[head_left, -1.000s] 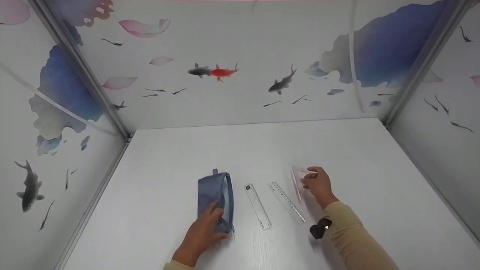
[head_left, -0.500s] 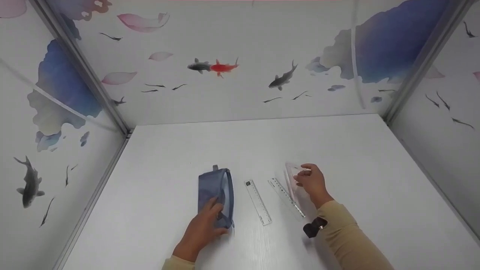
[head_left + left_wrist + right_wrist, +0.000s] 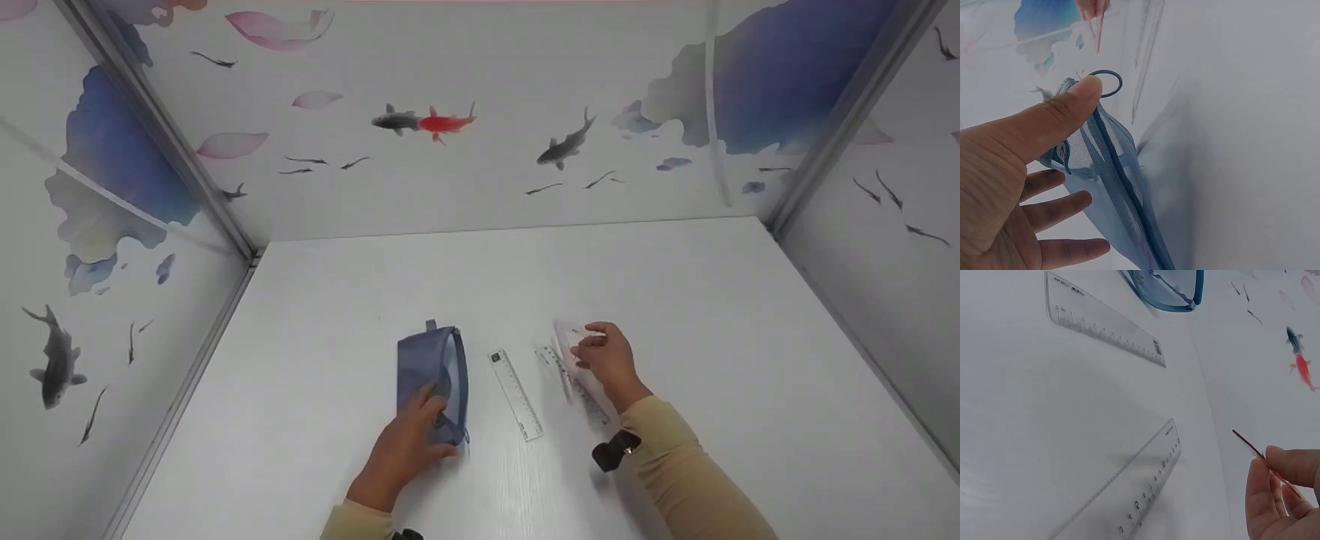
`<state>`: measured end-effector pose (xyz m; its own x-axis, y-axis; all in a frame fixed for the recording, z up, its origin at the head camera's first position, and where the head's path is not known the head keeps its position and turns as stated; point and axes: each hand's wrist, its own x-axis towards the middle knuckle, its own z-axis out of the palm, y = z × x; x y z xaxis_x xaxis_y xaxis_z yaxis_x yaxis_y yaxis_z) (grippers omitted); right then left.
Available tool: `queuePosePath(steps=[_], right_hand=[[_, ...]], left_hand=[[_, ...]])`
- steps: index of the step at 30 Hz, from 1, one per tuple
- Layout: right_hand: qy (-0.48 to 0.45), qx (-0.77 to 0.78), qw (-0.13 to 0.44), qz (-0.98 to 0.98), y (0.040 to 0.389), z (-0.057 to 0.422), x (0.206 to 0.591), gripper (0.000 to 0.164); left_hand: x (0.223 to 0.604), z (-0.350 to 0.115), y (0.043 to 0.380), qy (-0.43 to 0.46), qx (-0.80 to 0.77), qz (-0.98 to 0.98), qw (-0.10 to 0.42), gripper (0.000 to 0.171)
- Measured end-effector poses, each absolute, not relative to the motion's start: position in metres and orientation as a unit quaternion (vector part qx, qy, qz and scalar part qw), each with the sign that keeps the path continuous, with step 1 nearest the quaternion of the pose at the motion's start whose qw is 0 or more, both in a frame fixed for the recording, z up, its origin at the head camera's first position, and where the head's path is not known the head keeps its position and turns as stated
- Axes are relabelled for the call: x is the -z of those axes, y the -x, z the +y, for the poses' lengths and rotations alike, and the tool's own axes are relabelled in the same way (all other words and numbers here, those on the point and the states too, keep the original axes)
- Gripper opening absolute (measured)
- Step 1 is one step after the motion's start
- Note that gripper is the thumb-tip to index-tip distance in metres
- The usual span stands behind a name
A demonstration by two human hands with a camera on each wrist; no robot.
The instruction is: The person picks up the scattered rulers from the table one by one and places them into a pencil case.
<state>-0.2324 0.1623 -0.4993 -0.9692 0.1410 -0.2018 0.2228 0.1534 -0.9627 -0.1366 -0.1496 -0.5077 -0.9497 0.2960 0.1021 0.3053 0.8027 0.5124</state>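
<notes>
A blue mesh-sided pencil case (image 3: 421,356) lies left of the middle of the table with its zipped side gaping. My left hand (image 3: 405,444) holds it near its front end; in the left wrist view the thumb lies by the zip end, near a dark loop (image 3: 1120,84), and three fingers spread out behind. My right hand (image 3: 611,365) pinches a clear, pink-tinted set square (image 3: 564,339) between thumb and fingers. In the right wrist view, that set square (image 3: 1248,442) shows edge-on as a thin red line. It overlaps the right-hand ruler in the head view.
Two clear plastic rulers lie slanted on the white table (image 3: 337,285): the left ruler (image 3: 516,396) beside the pencil case, the right ruler (image 3: 1148,475) under my right hand's side. White walls painted with fish (image 3: 446,124) enclose the table at the back and sides.
My right hand has moved left with the set square, from right of the rulers to over the right-hand one. My left hand stays on the pencil case. The head view has tilted down slightly.
</notes>
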Motion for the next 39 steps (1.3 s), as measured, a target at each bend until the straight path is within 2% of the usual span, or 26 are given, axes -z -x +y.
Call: queuePosePath(steps=[24, 39], right_hand=[[-0.096, 0.656, 0.036, 0.747, 0.230, 0.112, 0.499, 0.047], [-0.095, 0.679, 0.061, 0.725, 0.229, 0.091, 0.500, 0.046]], left_hand=[[0.504, -0.151, 0.138, 0.153, 0.288, -0.945, 0.000, 0.057], [0.504, -0.152, 0.135, 0.155, 0.297, -0.942, 0.000, 0.058]])
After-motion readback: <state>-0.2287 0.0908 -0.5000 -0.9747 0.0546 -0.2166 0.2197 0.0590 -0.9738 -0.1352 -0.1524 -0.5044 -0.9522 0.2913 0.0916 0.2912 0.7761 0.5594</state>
